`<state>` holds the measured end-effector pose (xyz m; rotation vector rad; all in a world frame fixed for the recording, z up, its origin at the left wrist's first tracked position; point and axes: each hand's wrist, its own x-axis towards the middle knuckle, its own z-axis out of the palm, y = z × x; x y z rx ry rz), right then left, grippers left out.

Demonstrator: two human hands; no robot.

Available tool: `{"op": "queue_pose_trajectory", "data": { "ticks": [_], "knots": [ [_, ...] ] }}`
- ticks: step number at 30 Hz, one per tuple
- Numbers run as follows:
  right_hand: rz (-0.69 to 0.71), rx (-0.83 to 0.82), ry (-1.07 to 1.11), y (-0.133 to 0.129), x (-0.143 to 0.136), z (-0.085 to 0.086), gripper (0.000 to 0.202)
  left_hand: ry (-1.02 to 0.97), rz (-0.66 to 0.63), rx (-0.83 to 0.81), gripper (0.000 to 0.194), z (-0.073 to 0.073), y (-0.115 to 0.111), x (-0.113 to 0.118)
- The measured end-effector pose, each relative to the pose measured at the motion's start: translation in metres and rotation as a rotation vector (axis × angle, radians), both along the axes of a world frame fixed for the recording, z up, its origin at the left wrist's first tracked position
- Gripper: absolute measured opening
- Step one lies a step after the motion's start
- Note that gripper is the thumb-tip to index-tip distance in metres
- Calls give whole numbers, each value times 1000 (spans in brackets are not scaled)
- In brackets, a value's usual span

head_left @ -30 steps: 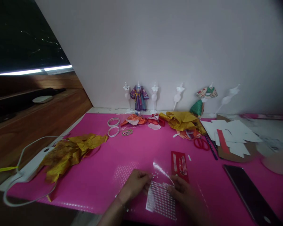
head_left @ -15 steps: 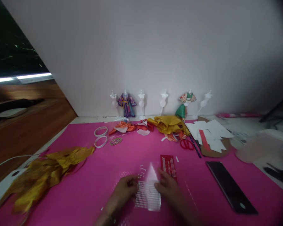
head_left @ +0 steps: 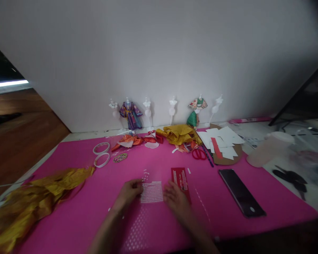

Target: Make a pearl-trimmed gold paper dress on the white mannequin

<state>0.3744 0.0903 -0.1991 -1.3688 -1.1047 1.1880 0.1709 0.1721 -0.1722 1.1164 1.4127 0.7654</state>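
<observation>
A clear sheet of small white pearl-like stickers [head_left: 152, 192] lies spread out in front of me, its rows facing up. My left hand [head_left: 129, 194] is at its left edge, with thumb and fingers closed on that side. Just off the right edge is my right hand [head_left: 175, 198], fingers apart and holding nothing I can see. Several loose white bits [head_left: 146, 172] lie beyond the sheet's upper left corner. Partly behind my right hand is a red card [head_left: 179, 176] with rows of small pale beads on it.
Yellow fabric [head_left: 42, 197] covers the left side. Tape rolls [head_left: 101, 160], red-handled scissors [head_left: 199, 154], fabric scraps [head_left: 178, 134] and white paper pieces [head_left: 225, 141] lie farther back. A dark phone [head_left: 241, 192] rests at right, near black scissors [head_left: 290, 178]. Small mannequins [head_left: 172, 109] line the wall.
The sticker sheet, earlier raised in a peak between both hands, now lies flat. My right hand has let go and opened. The view has shifted to the right.
</observation>
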Motion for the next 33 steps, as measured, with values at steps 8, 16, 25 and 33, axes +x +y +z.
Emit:
{"op": "queue_pose_trajectory", "data": {
  "ticks": [8, 16, 25, 33],
  "knots": [
    [-32, 118, -641, -32, 44, 12, 51, 36, 18, -8, 22, -4, 14, -3],
    [96, 127, -994, -29, 39, 21, 44, 130, 54, -13, 20, -7, 70, 18],
    [34, 27, -1048, -17, 40, 32, 57, 272, 24, 118, 25, -5, 86, 19],
    [54, -11, -1027, -12, 44, 33, 51, 407, -6, 364, 45, -6, 36, 20]
  ]
}}
